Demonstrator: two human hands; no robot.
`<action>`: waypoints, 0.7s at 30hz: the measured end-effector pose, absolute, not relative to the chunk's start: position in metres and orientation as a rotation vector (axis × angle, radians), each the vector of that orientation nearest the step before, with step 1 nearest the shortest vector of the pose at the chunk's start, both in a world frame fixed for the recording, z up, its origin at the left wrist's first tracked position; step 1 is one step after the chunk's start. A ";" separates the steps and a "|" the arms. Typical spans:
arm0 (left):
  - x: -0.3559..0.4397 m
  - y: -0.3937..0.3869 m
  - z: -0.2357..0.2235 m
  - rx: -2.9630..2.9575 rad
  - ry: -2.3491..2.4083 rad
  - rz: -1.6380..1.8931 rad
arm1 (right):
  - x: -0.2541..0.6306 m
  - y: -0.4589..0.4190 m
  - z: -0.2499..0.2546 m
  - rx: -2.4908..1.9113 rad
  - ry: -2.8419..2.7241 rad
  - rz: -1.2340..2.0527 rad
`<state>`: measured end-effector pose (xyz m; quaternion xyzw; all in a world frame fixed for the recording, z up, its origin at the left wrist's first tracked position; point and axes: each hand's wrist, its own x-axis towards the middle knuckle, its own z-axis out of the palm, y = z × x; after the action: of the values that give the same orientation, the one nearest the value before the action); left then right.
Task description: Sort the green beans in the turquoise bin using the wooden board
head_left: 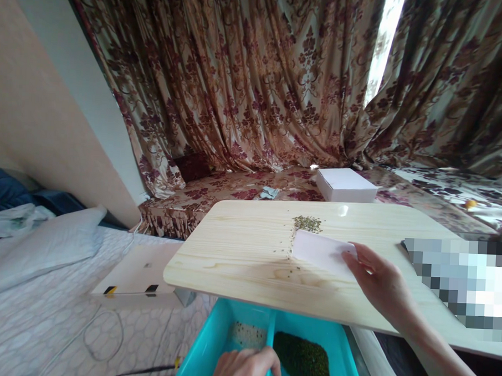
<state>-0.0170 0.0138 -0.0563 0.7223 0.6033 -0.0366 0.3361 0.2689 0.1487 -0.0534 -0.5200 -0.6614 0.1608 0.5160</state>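
My right hand (380, 277) pinches one end of a flat white rectangular card (321, 252), tilted low over the pale wooden tabletop (232, 237). At its far left corner lies a small heap of green-brown grains (307, 224), with a few strays scattered to the left and nearer me. Below the table's front edge sits a teal divided tray (343, 358). Pale grains (248, 335) lie in its left compartment and a larger mass of dark green grains (302, 359) in the right. My left hand (243, 368) is closed over the tray's divider, its fingertips partly hidden.
A blurred-out device (459, 280) rests on the table's right side. Behind the table, a white box (346, 184) and a crumpled cloth (269, 193) lie on a flowered cover. Left of the table are a white carton (135, 271), cables and a bed with a pillow (52, 246).
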 end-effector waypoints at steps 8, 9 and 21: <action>-0.015 0.013 -0.053 1.896 1.580 -0.109 | 0.255 0.144 -0.041 -1.244 -1.652 0.354; -0.015 0.013 -0.052 1.895 1.579 -0.113 | 0.254 0.143 -0.040 -1.234 -1.666 0.345; -0.013 0.010 -0.052 1.908 1.588 -0.087 | 0.274 0.120 -0.042 -1.323 -1.706 0.155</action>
<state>-0.0129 0.0105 -0.0518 0.7269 0.6051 -0.0332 0.3230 0.2743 0.1196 -0.0425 -0.5397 -0.6960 0.0633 0.4692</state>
